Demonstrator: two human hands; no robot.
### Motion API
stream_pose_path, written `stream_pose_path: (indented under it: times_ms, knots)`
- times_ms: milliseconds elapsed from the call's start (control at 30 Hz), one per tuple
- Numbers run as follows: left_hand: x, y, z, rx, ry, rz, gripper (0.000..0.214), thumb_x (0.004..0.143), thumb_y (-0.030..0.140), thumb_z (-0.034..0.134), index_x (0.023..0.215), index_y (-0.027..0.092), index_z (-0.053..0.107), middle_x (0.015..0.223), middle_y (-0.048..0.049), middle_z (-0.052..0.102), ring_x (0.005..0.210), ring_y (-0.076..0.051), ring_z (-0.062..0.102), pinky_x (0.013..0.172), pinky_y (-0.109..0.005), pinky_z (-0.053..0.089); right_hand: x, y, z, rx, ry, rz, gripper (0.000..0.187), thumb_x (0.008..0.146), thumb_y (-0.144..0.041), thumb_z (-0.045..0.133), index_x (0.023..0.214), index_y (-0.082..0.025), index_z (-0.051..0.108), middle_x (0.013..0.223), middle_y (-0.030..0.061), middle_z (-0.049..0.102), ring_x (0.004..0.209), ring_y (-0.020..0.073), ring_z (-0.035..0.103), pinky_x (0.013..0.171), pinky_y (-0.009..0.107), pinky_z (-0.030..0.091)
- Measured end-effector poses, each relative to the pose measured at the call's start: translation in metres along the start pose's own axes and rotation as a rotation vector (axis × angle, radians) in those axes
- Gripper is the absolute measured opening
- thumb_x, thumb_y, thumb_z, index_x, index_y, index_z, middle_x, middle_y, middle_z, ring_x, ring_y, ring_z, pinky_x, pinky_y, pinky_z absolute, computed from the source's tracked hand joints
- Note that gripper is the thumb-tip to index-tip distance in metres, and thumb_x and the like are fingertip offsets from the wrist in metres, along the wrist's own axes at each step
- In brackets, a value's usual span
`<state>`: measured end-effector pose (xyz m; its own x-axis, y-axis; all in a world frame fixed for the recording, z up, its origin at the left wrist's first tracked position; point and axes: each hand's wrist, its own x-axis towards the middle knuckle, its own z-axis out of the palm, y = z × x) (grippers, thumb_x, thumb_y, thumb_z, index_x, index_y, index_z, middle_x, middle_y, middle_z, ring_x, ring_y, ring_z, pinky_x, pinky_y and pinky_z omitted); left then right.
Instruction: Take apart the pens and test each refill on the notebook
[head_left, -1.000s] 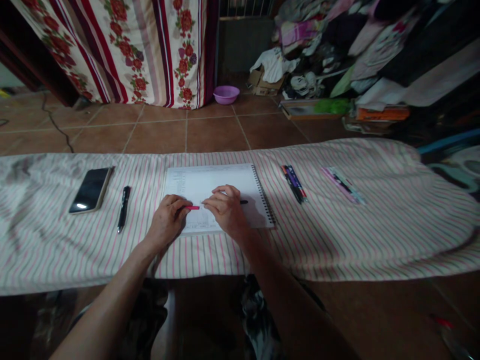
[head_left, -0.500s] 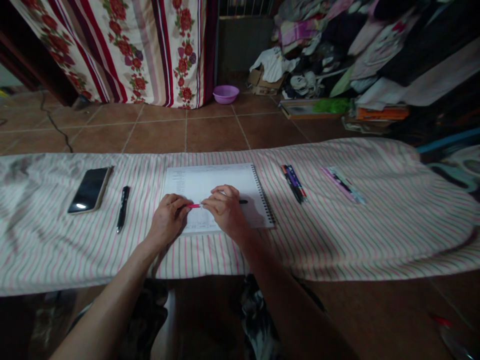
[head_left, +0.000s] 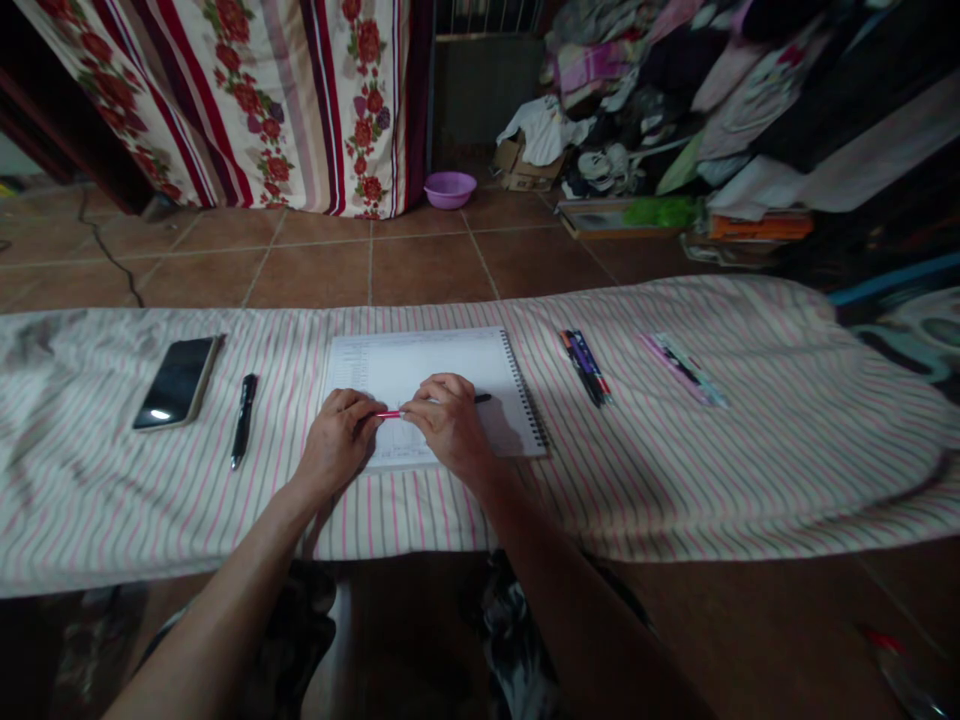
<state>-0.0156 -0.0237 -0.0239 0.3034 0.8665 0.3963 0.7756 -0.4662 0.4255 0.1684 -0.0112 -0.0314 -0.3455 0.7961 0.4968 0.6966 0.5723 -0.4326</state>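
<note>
A spiral notebook (head_left: 442, 350) with printed lines lies open on the striped cloth. Above its lower half, my left hand (head_left: 341, 430) pinches one end of a thin red pen-like stick (head_left: 388, 414). The fingertips of my right hand (head_left: 448, 415) close at the stick's other end, where a small pale part shows. A slim object with a black end (head_left: 482, 398) pokes out to the right from under my right hand; its middle is hidden by the fingers. Left of the notebook lies a black pen (head_left: 243, 422), touched by neither hand.
A smartphone (head_left: 177, 382) lies at the left on the striped cloth (head_left: 712, 480). Several pens (head_left: 585, 367) sit right of the notebook, and more pink and pale pens (head_left: 681, 368) lie farther right. Beyond are a purple basin (head_left: 449, 190) and a floral curtain (head_left: 300, 110).
My right fingertips and the red stick's right end have come together; a small gap showed there before. The view has shifted slightly, and the other things lie as before.
</note>
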Motion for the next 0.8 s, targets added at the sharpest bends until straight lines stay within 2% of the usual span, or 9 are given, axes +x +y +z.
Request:
stream_pose_path:
  times_ms: [800]
  knots:
    - [-0.0002, -0.0028, 0.0003, -0.068, -0.013, -0.048, 0.014, 0.084, 0.025, 0.053, 0.089, 0.020, 0.065, 0.085, -0.0040, 0.061, 0.086, -0.019, 0.053, 0.078, -0.034, 0.045, 0.0007, 0.0006, 0.0001, 0.034, 0.046, 0.006, 0.004, 0.074, -0.027, 0.068, 0.075, -0.027, 0.072, 0.075, 0.0009, 0.064, 0.089, 0.0191, 0.047, 0.078, 0.034, 0.032]
